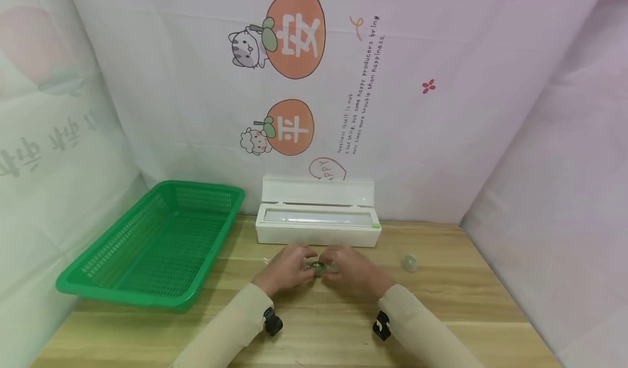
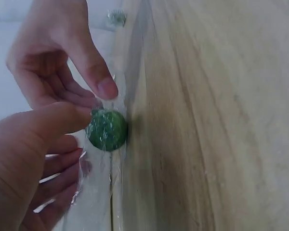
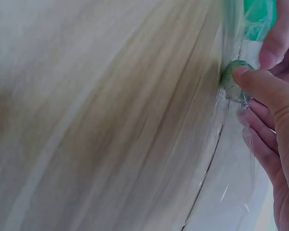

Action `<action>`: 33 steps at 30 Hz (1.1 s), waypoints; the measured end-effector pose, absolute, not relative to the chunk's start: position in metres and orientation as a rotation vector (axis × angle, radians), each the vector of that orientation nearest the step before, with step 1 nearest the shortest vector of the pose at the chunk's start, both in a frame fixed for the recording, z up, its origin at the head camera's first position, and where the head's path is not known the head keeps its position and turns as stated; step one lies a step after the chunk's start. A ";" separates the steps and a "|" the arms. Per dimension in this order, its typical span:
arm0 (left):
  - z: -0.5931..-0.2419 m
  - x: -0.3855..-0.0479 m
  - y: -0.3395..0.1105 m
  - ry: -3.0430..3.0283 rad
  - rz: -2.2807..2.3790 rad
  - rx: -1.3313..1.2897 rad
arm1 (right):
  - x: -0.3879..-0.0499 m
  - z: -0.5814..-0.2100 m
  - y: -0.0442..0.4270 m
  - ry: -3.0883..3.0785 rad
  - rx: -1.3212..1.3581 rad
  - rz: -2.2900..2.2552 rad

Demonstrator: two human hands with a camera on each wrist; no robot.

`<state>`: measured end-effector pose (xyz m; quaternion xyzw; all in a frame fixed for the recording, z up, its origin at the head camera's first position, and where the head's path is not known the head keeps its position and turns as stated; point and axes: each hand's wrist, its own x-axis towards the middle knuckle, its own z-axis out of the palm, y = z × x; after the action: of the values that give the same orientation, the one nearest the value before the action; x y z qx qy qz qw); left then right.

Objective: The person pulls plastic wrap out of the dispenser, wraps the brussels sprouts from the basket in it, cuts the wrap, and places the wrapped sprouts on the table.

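A small, round green piece (image 2: 107, 130), its kind not plain, lies on the wooden table in a sheet of clear cling film (image 3: 226, 159). My left hand (image 1: 290, 269) is at its left, thumb against the wrapped piece and the other fingers bent behind the film. From the right, my right hand (image 1: 349, 269) pinches the film, its thumb on the green piece in the right wrist view. The two hands nearly meet around it. Just behind them stands a white cling film dispenser (image 1: 319, 234) with its lid (image 1: 318, 192) raised.
A green plastic basket (image 1: 216, 264) stands on the left of the table. To the right of my hands sits a small film-wrapped greenish piece (image 1: 409, 263). Printed white cloth (image 1: 417, 155) hangs behind the table and along both sides.
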<state>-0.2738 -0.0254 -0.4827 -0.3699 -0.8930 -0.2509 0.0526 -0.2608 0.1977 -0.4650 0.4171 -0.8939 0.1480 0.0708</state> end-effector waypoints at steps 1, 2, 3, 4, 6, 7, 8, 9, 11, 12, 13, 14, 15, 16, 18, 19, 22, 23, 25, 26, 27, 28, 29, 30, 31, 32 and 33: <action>-0.483 -0.272 -0.025 -2.693 -0.732 -1.119 | -0.261 -0.466 0.198 -2.718 1.228 0.457; -0.483 -0.271 -0.024 -2.674 -0.708 -1.115 | -0.261 -0.466 0.198 -2.747 1.204 0.479; -0.483 -0.269 -0.023 -2.654 -0.689 -1.119 | -0.262 -0.467 0.199 -2.775 1.178 0.497; -0.483 -0.269 -0.022 -2.631 -0.673 -1.130 | -0.263 -0.467 0.199 -2.804 1.151 0.517; -0.483 -0.267 -0.020 -2.597 -0.646 -1.153 | -0.266 -0.470 0.200 -2.836 1.117 0.551; -0.484 -0.267 -0.019 -2.578 -0.633 -1.163 | -0.268 -0.472 0.201 -2.841 1.110 0.563; -0.485 -0.267 -0.018 -2.567 -0.627 -1.169 | -0.269 -0.473 0.201 -2.843 1.107 0.575; -0.486 -0.267 -0.017 -2.558 -0.618 -1.172 | -0.270 -0.474 0.202 -2.844 1.107 0.578; -0.487 -0.268 -0.016 -2.561 -0.603 -1.161 | -0.271 -0.475 0.201 -2.836 1.113 0.583; -0.489 -0.269 -0.016 -2.568 -0.602 -1.150 | -0.271 -0.475 0.201 -2.832 1.112 0.584; -0.490 -0.269 -0.016 -2.576 -0.602 -1.138 | -0.270 -0.474 0.201 -2.829 1.105 0.584; -0.491 -0.270 -0.015 -2.587 -0.609 -1.125 | -0.270 -0.474 0.201 -2.825 1.095 0.581; -0.492 -0.271 -0.015 -2.595 -0.615 -1.114 | -0.269 -0.474 0.201 -2.818 1.084 0.568; -0.492 -0.272 -0.015 -2.606 -0.630 -1.103 | -0.269 -0.474 0.202 -2.810 1.072 0.560; -0.493 -0.275 -0.014 -2.622 -0.667 -1.089 | -0.267 -0.473 0.202 -2.790 1.049 0.526; -0.493 -0.277 -0.014 -2.632 -0.685 -1.084 | -0.266 -0.472 0.203 -2.776 1.042 0.508; -0.492 -0.282 -0.015 -2.670 -0.718 -1.083 | -0.265 -0.470 0.203 -2.729 1.054 0.459; -0.492 -0.284 -0.015 -2.682 -0.722 -1.090 | -0.265 -0.470 0.203 -2.718 1.063 0.442; -0.491 -0.288 -0.017 -2.712 -0.720 -1.111 | -0.264 -0.469 0.203 -2.705 1.086 0.431; -0.492 -0.290 -0.018 -2.726 -0.721 -1.127 | -0.264 -0.468 0.203 -2.704 1.102 0.424; -0.492 -0.292 -0.020 -2.736 -0.723 -1.146 | -0.264 -0.468 0.202 -2.703 1.118 0.418; -0.491 -0.294 -0.021 -2.746 -0.737 -1.169 | -0.264 -0.468 0.202 -2.705 1.135 0.423; -0.491 -0.295 -0.021 -2.755 -0.752 -1.189 | -0.264 -0.469 0.202 -2.703 1.154 0.422; -0.491 -0.296 -0.022 -2.762 -0.765 -1.208 | -0.263 -0.469 0.201 -2.699 1.171 0.426; -0.491 -0.296 -0.023 -2.766 -0.779 -1.225 | -0.263 -0.470 0.201 -2.693 1.185 0.426; -0.490 -0.296 -0.023 -2.770 -0.782 -1.234 | -0.263 -0.470 0.200 -2.685 1.196 0.427; -0.490 -0.295 -0.023 -2.766 -0.781 -1.241 | -0.264 -0.471 0.200 -2.678 1.201 0.425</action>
<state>-0.2951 -0.0233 -0.4895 -0.3962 -0.8836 -0.2493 0.0054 -0.2635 0.2000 -0.4713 0.4033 -0.8996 0.1426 0.0879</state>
